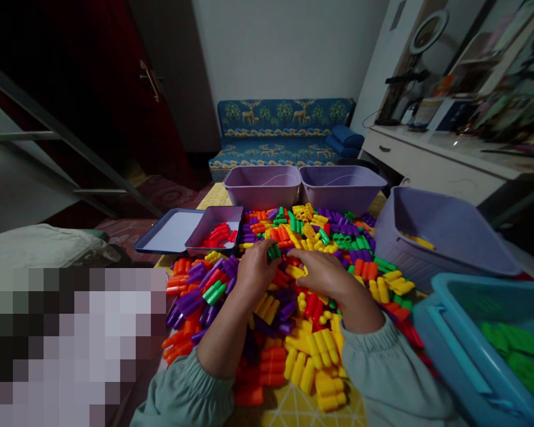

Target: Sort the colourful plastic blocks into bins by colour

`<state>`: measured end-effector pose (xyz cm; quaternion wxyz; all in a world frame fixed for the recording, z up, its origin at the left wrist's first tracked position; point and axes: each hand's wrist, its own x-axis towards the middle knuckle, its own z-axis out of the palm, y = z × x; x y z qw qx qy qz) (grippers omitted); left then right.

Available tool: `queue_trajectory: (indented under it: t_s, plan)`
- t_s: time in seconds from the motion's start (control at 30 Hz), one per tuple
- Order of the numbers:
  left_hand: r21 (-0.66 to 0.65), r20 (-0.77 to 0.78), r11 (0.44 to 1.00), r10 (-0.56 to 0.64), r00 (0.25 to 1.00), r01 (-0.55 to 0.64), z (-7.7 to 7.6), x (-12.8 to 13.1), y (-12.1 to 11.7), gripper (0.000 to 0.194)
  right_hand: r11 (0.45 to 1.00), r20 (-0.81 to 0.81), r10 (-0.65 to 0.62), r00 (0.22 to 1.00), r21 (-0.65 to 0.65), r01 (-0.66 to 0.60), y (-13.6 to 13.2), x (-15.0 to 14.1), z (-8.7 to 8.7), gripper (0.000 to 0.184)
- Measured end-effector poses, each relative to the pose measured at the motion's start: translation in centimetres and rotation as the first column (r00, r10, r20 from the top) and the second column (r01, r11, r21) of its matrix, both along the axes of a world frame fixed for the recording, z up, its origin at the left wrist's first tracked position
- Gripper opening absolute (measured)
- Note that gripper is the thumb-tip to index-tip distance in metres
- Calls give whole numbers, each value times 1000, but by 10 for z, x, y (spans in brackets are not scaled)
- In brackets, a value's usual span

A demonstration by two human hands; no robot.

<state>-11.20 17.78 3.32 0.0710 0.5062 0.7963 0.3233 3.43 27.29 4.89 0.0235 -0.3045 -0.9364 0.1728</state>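
Near the middle of the table, my left hand [257,265] is closed around a green plastic building piece [273,252]. Just to its right, my right hand [323,273] bends its fingers around a yellow plastic building piece [296,271]; part of the grip is hidden. Both hands are over a wide pile of tube-like plastic pieces in red, orange, yellow, green and purple. Yellow pieces [323,349] joined side by side lie in front of my right wrist. A green pair [214,293] rests on purple pieces left of my left forearm.
Two purple bins [262,185] stand along the far edge. A larger purple bin [449,231] and a blue bin [456,350] with green pieces flank the right. At left, a small open case [213,222] holds red pieces. A person's blurred-out part is at lower left.
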Motion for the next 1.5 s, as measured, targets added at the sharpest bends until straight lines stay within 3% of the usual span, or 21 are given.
queue_trajectory:
  t_s: [0.13,0.23,0.3,0.4,0.47,0.53,0.6,0.73,0.8,0.87,0.93,1.0,1.1,1.17,1.2,1.27,1.33,1.5]
  plan:
    - [92,68,995,18,998,-24,-1,-1,1,35,996,-195,28,980,-76,-44,5,-3,-6,48]
    - [184,246,981,11,969,-58,-4,-3,5,27,992,-371,-38,928,-122,-8,8,-6,-4,42]
    - [231,434,970,-38,900,-71,-6,-5,7,24,989,-443,-98,891,-140,39,8,-9,-2,39]
    - [273,683,959,-137,717,-77,-6,-5,9,30,977,-524,-188,831,-188,103,7,-14,-1,36]
    - [281,762,957,-179,622,-68,-5,-4,8,37,967,-572,-234,786,-223,125,7,-17,-2,35]
    - [287,787,956,-198,584,-61,-4,-3,8,42,959,-618,-261,741,-257,123,8,-19,-4,35]
    - [284,787,957,-196,585,-62,-5,-3,8,42,945,-649,-296,701,-305,116,10,-19,-7,35]
    - [318,734,938,-151,663,-137,-8,-5,9,47,898,-655,-375,656,-433,82,18,-17,-12,34]
    - [401,717,889,-154,680,-221,-8,-7,10,59,892,-667,-401,629,-439,103,23,-16,-15,33]
    - [515,700,807,-201,685,-290,-7,-8,12,65,897,-685,-416,598,-418,144,27,-15,-17,33]
    - [602,662,733,-239,710,-315,-4,-11,11,61,904,-702,-404,587,-406,136,29,-14,-18,37]
    - [624,598,723,-197,777,-297,0,-14,9,52,919,-709,-366,602,-378,113,32,-11,-18,39]
    - [483,368,848,29,929,-218,9,-20,-1,33,951,-674,-308,671,-219,216,40,-1,-15,35]
    - [247,129,953,145,981,-174,17,-21,-9,26,934,-604,-316,732,-60,353,46,10,-12,33]
    - [110,16,979,168,986,-169,21,-21,-12,24,910,-558,-337,759,13,414,49,16,-11,34]
    - [-123,-161,974,167,973,-188,27,-19,-17,24,857,-449,-399,799,128,499,54,26,-9,36]
    - [-262,-276,940,143,950,-218,30,-17,-18,26,817,-341,-468,815,184,546,56,33,-8,40]
    - [-392,-368,897,53,928,-207,26,-11,-17,29,790,-155,-566,810,178,586,54,37,-8,50]
